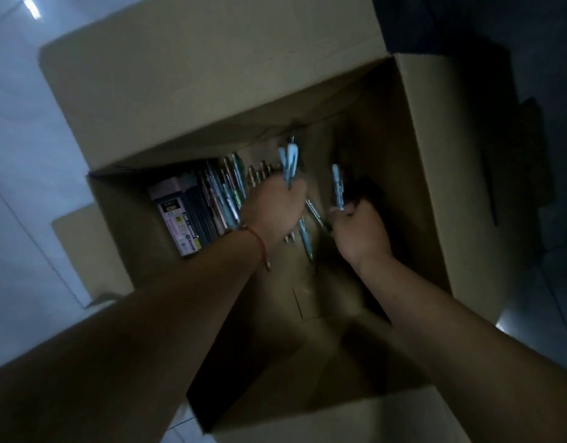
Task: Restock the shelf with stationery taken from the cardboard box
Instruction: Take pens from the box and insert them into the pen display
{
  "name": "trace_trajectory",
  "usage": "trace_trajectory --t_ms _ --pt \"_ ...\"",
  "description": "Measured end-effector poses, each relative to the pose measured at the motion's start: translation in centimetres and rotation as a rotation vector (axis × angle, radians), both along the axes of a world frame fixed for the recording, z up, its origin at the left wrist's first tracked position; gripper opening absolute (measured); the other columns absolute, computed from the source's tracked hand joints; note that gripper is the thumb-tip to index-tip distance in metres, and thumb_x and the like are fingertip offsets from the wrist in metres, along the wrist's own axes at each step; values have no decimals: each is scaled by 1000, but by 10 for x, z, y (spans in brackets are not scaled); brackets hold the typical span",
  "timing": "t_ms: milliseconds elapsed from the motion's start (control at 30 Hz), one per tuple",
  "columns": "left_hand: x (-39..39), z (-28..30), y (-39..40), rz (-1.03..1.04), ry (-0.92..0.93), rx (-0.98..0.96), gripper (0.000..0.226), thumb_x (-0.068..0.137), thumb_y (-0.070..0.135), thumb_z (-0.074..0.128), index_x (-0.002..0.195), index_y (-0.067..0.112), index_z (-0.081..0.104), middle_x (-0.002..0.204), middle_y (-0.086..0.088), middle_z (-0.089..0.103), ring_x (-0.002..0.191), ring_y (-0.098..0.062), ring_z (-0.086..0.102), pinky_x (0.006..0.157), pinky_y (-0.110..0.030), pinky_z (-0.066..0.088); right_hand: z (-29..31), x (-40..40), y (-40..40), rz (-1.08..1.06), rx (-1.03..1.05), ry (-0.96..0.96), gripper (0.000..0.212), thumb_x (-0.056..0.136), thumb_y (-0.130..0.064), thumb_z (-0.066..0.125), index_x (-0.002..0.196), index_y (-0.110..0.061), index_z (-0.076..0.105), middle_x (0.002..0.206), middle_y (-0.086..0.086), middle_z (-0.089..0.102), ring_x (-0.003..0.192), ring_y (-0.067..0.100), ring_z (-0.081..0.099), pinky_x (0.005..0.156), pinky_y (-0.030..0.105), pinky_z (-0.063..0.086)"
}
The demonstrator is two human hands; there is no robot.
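Observation:
Both my hands reach down into an open cardboard box (416,174) on the floor. My left hand (274,206), with a red string at the wrist, grips a small bunch of light blue pens (289,163) that stick up past its fingers. My right hand (360,233) pinches a single light blue pen (338,187), held upright. More pens (306,239) lie loose on the box bottom between the hands. A row of pens and flat packs (224,193) leans against the box's left side, beside a pink pack (176,215). No shelf is in view.
The box's far flap (212,81) stands open at the top, and a near flap (355,417) lies at the bottom edge. Pale tiled floor (20,155) shows on the left. A dark area (531,155) lies to the right of the box.

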State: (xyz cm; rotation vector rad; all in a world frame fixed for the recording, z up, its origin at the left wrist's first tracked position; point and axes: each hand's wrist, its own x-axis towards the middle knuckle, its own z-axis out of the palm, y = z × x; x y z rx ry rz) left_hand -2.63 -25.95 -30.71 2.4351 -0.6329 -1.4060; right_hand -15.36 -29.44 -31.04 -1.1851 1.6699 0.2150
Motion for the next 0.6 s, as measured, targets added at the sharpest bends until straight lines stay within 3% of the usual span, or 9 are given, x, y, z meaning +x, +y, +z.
trace_trajectory --t_ms 100,167,233,400,467,533,600 --pt "3 43 34 175 166 31 35 101 30 39 73 12 51 63 -6 50 57 -19 48 48 -23 37 35 -10 13 -156 75 -75 21 89 -27 63 79 -23 46 88 9 67 86 32 68 84 51 54" --pt "7 75 57 284 265 41 32 101 28 42 88 4 57 75 -17 60 64 -25 59 54 -29 46 67 -17 21 -256 130 -133 22 93 -17 61 82 -18 42 86 11 62 76 24 66 69 38 55" --pt "10 114 75 400 362 23 22 102 23 45 94 8 57 73 -15 61 57 -22 61 53 -33 50 104 -18 30 -352 165 -165 21 93 -7 59 87 -15 41 83 12 58 66 18 60 57 27 47" --pt "15 244 92 428 539 75 18 102 12 39 108 10 56 70 -8 57 53 -18 58 50 -30 50 233 -11 48 -340 245 -161 11 91 -7 56 92 -12 47 75 7 55 70 21 56 68 38 47" --pt "22 305 95 441 621 100 18 100 9 41 107 6 57 64 -5 51 48 -16 49 45 -25 42 301 -3 52 -304 258 -194 7 94 -14 54 93 -12 47 72 4 50 65 16 50 64 34 44" --pt "30 376 95 438 719 63 18 99 18 47 103 2 55 58 -3 44 42 -15 37 41 -22 31 377 8 52 -270 248 -251 11 97 -25 54 91 -17 50 68 0 48 60 12 47 59 26 42" --pt "44 457 93 416 801 56 43 96 48 49 99 5 56 57 -2 40 41 -13 32 41 -20 24 459 23 54 -272 230 -311 20 98 -40 51 91 -21 56 63 -3 46 56 9 45 55 23 40"
